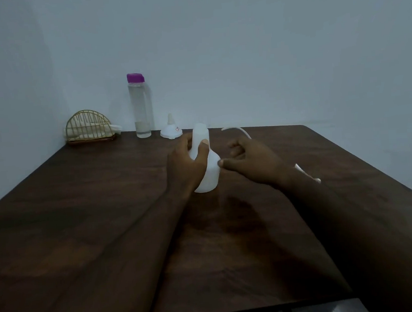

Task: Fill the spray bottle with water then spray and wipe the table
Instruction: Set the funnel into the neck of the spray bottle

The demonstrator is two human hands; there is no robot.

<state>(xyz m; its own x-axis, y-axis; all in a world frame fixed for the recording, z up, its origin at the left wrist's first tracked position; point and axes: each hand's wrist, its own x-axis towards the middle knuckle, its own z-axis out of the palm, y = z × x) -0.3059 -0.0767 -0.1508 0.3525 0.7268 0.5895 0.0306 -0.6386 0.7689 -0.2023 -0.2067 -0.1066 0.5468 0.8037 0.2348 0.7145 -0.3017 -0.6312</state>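
- White translucent plastic, the spray bottle (207,165) stands upright near the middle of the bench (104,187), its neck open, with no spray head on it.
- The left hand (188,162) holds the bottle at its narrow upper part; the fingers (203,144) are curled round it.
- The right hand (246,160) is just beside the bottle on the right. Its fingers are curled and the thumb tip touches the bottle wall; what it holds, if anything, I cannot tell.
- A thin white tube (238,131) shows behind this hand, and a white piece (307,173) past the wrist; probably the spray head, but it is mostly hidden.
- At the back stand a funnel (171,129), a water bottle (140,106) with purple cap and little water, and a wire holder (90,126) with cloth.
- Risk: the bottle looks empty and light, so it can tip if the left hand lets go while pouring; without the funnel, water may spill on the bench.
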